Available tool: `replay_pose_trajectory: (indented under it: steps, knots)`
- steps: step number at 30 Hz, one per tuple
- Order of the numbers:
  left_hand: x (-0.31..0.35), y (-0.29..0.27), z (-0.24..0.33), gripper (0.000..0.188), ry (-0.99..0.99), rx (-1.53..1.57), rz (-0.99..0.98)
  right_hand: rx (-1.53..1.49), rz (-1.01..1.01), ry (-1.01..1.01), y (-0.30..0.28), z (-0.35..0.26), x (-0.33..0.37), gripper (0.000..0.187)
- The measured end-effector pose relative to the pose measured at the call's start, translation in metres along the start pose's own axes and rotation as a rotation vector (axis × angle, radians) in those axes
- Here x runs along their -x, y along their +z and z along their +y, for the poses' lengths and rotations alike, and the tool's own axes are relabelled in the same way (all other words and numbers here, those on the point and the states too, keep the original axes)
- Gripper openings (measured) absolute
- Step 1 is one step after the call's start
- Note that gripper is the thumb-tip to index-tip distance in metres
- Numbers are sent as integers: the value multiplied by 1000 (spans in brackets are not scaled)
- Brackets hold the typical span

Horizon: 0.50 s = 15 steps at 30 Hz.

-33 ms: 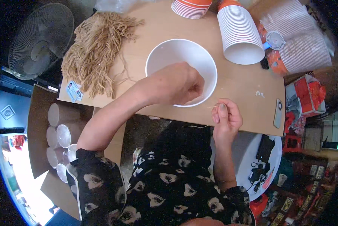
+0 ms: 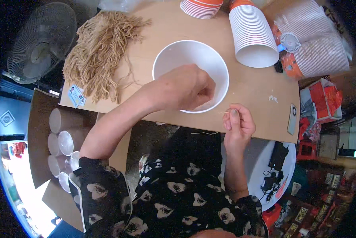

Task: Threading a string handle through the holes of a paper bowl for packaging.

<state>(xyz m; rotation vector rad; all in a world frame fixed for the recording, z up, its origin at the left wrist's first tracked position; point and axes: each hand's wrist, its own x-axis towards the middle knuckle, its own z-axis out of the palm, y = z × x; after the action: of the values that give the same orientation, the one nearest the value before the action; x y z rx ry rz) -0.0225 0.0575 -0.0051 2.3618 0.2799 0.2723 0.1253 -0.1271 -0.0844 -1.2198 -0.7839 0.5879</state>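
Note:
My left hand point(image 2: 189, 88) reaches over the near rim into a white paper tub point(image 2: 176, 57), its fingers curled closed. What those fingers hold, if anything, is hidden behind the hand. Just right of the tub, my right hand point(image 2: 239, 121) pinches a thin pale string point(image 2: 224, 113) between thumb and fingers. Another stretch of thin string shows against the dark clothing below the table edge; whether it joins the pinched one I cannot tell. A large bundle of tan yarn strands point(image 2: 100, 55) lies to the left of the tub.
Nested paper tubs point(image 2: 251, 35) lie at the back right, beside plastic-wrapped stacks point(image 2: 320, 51) and a small handheld fan point(image 2: 289, 42). A phone-like flat object point(image 2: 292, 119) rests near the right table edge. A cardboard box point(image 2: 41, 135) with clear-lidded cups stands lower left, below a standing fan point(image 2: 41, 51).

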Motion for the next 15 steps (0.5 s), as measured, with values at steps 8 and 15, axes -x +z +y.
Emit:
replay_pose_trajectory:
  steps: [8,15]
  knots:
    - [9,-7,13,10,110,256,243,266,14,-85,12,-29,-10,18]
    - [-6,-4,40,18,83,164,123,397,-183,-213,3,-39,-19,14]
